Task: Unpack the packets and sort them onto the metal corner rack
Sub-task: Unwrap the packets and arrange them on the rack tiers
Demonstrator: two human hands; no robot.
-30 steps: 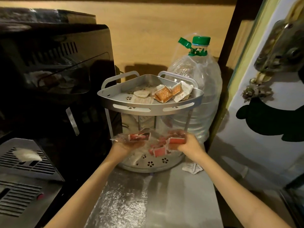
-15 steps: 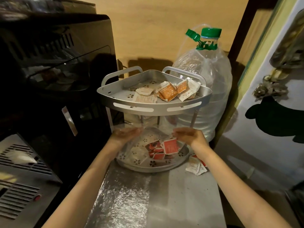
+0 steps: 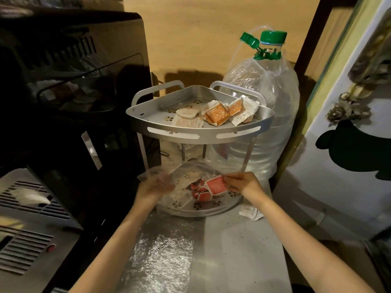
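Right hand (image 3: 243,183) now pinching red packet (image 3: 216,185)

The metal corner rack (image 3: 198,135) is matt silver-grey, both shelves punched with small flower-shaped holes. On its upper shelf lie orange packets (image 3: 216,115) speckled with pale dots and edged in white, beside cream-white packets (image 3: 187,119) printed in faint orange. On the lower shelf sit red packets (image 3: 208,188) with white lettering and white edges. The large bottle (image 3: 266,115) is clear plastic with a green cap (image 3: 273,38). The surface (image 3: 232,250) is dull grey steel, partly covered by crinkled silver foil (image 3: 160,263). The wall (image 3: 211,28) behind is tan.
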